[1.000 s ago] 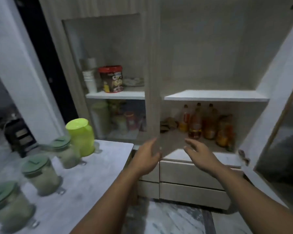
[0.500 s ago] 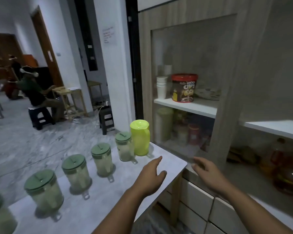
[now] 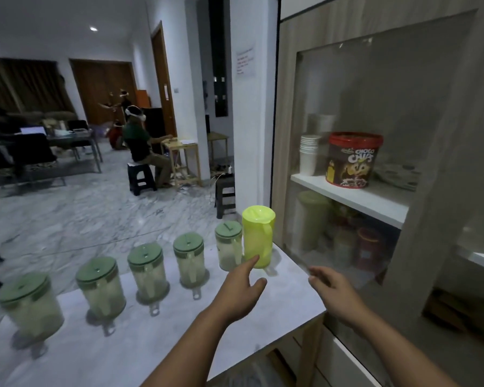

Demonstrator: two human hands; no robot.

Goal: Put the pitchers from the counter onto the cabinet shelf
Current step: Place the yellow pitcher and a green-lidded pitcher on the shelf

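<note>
both hands (image 3: 239, 291) spread wide and empty near yellow pitcher (image 3: 258, 236); red tub (image 3: 352, 160) reads "choco chips".

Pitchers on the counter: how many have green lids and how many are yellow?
Green-lidded clear pitchers: 5
Yellow pitcher: 1
Total: 6, all standing on the counter; neither hand holds one.

One head-worn view looks forward and down, close over the counter (image 3: 140, 356), with the cabinet (image 3: 419, 247) at right.
</note>
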